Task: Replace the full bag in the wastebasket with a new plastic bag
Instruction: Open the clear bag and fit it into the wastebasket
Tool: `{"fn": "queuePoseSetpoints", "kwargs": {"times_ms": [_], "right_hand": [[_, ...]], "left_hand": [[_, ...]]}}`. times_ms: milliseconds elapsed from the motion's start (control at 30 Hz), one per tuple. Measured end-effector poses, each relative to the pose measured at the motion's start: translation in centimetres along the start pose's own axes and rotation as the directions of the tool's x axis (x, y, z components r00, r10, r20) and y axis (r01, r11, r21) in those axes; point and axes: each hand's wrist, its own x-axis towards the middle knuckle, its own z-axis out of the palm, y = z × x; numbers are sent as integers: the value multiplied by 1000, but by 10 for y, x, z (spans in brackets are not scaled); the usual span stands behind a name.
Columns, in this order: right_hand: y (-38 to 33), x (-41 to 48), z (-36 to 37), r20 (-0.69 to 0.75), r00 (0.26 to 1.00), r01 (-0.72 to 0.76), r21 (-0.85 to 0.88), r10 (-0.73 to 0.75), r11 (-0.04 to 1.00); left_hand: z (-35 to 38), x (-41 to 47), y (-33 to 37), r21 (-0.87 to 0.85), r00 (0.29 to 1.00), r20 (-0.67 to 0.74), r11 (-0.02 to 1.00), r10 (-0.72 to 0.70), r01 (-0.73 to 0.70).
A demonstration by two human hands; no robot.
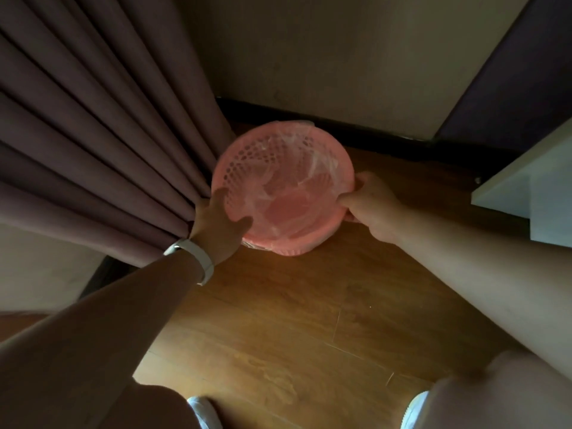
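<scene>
Pink perforated round plastic wastebasket (244,168), lined with a thin clear plastic bag (322,162), is on or just above the wood-plank floor (278,320) beside a purple pleated curtain (93,134), left hand (218,221) clasping its left rim, right hand (371,202) curled round its right rim.

one wastebasket (288,249), one bag (320,162), two hands (218,222) (370,202)

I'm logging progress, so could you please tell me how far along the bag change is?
Done: a clear bag lines the basket, no rubbish visible inside. In hand: the left hand and right hand grip its rim. Left: likely only settling it by the wall; the old bag is out of view.
</scene>
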Motion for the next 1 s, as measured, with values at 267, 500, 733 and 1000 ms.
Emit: {"fn": "queuePoseSetpoints", "kwargs": {"times_ms": [267,500,733,1000], "right_hand": [[3,-18,-24,245,933,-247,-98,264,964],[-4,-4,-40,-92,992,55,-336,-90,940],[1,3,-26,89,983,180,-387,-158,904],[13,2,-32,201,980,82,-444,10,892]], "left_hand": [[1,19,-4,-196,996,-66,980,-57,43],[-3,24,5,-95,990,129,994,61,-49],[-7,44,12,186,973,75,956,216,-227],[25,40,39,223,826,149,795,544,-564]]}}
